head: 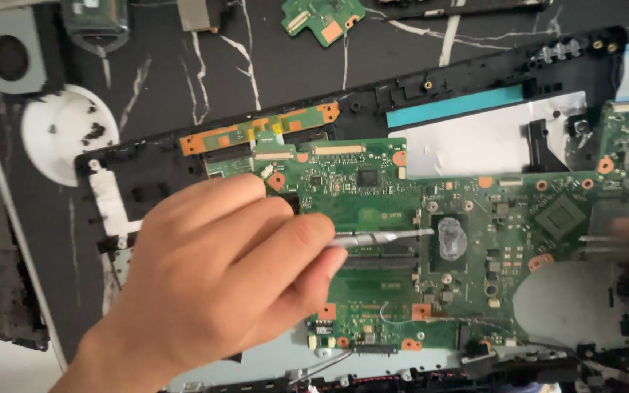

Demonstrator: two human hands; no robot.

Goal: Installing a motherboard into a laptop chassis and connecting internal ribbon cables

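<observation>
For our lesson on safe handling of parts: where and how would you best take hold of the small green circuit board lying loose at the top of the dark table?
Take the small green circuit board by its bare outer edges, from above, fingers on opposite sides. It lies flat and apart from the laptop chassis, with free table around it, so an edge pinch probably avoids its connectors.

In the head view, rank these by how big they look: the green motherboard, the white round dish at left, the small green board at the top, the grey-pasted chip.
1. Green motherboard, largest by far.
2. White round dish.
3. Small green board, partly cut off by the frame edge.
4. Grey-pasted chip, smallest.
</observation>
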